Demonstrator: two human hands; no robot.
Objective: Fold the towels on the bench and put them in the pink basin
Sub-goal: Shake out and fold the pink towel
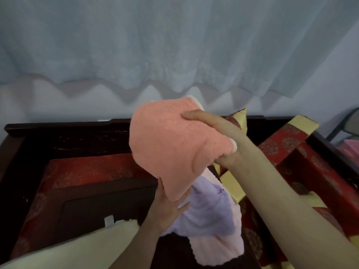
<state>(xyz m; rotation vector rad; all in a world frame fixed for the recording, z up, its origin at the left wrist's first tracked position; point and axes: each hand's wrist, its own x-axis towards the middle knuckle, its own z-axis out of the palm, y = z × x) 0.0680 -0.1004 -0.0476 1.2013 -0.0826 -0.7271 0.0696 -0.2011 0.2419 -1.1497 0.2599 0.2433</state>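
Note:
A folded salmon-pink towel (171, 144) with a white underside is lifted above the dark wooden bench (58, 131). My right hand (219, 133) grips its right edge, fingers over the top and thumb beneath. My left hand (167, 208) touches the towel's lower corner from underneath, fingers spread. Below them lies a crumpled lilac towel (209, 212) on top of a pale pink towel (217, 247). A pink shape (350, 148) shows at the far right edge; I cannot tell whether it is the basin.
Red patterned cushions with yellow trim (287, 144) crowd the bench's right side. A red seat pad (87, 169) covers the bench. A cream cushion (68, 247) lies at the lower left. Pale blue curtain (174, 45) hangs behind. A chair frame (347, 121) stands at far right.

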